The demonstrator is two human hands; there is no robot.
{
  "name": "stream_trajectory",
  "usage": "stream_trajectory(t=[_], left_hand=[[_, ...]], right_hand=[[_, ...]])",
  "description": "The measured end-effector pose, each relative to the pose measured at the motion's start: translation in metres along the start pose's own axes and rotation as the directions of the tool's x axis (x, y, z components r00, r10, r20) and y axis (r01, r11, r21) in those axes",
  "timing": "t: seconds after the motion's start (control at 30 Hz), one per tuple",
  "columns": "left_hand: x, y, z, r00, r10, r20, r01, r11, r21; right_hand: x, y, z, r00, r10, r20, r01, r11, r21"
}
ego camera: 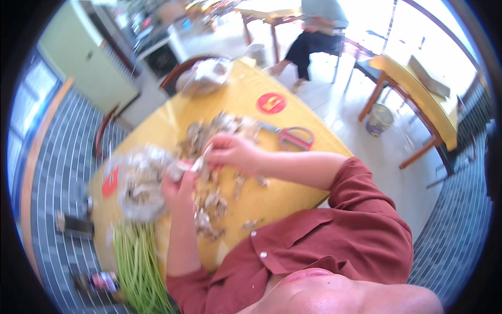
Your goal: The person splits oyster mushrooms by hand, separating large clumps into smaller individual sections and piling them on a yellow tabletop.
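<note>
My left hand (178, 184) grips a small pale bulb (178, 171), which looks like garlic, though blur hides its detail. Beside it, my right hand (229, 154) pinches a white strip (202, 158) that reaches towards the bulb. Beyond and beneath both hands, a heap of brownish-white pieces and papery scraps (227, 122) lies on the yellow table (282, 202), with more scraps (211, 204) nearer my body. Scissors with red-and-grey handles (296, 138) rest right of the heap. A clear plastic bag (143, 200) with pale contents sits left of my left hand.
Long green stems (137, 263) lie at the table's left edge, near a lit phone (102, 282). Another filled plastic bag (208, 76) stands at the far corner. A seated person (317, 39), a second table (419, 94) and a bucket (379, 119) are beyond.
</note>
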State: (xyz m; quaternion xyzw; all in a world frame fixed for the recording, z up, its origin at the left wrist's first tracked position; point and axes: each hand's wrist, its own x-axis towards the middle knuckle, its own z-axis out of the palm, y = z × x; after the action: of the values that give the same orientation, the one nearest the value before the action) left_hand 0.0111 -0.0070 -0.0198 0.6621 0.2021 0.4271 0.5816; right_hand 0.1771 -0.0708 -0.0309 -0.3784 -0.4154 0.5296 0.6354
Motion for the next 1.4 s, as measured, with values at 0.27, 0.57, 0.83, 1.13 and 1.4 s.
stream_trajectory(t=[0.27,0.57,0.83,1.13,1.4], left_hand=[[-0.006,-0.008,0.011,0.989,-0.09,0.115,0.071,0.984,0.161],[-0.005,-0.008,0.005,0.987,-0.16,0.032,0.163,0.953,-0.255],[0.003,0.005,-0.02,0.998,0.007,-0.068,-0.018,0.986,-0.167],[-0.003,0.0,-0.01,0.982,-0.099,0.158,0.065,0.976,0.209],[0.019,0.032,-0.101,0.973,0.219,-0.07,-0.016,0.369,0.929]], right_hand=[[-0.014,-0.003,0.004,0.991,-0.104,0.084,0.131,0.877,-0.462],[-0.013,-0.002,0.005,0.981,-0.158,0.115,0.169,0.981,-0.092],[-0.008,-0.009,0.005,0.996,-0.076,0.056,0.065,0.982,0.178],[-0.014,-0.008,0.01,0.994,0.094,0.06,-0.082,0.98,-0.181],[-0.012,-0.009,0.007,0.984,0.148,0.102,-0.112,0.948,-0.298]])
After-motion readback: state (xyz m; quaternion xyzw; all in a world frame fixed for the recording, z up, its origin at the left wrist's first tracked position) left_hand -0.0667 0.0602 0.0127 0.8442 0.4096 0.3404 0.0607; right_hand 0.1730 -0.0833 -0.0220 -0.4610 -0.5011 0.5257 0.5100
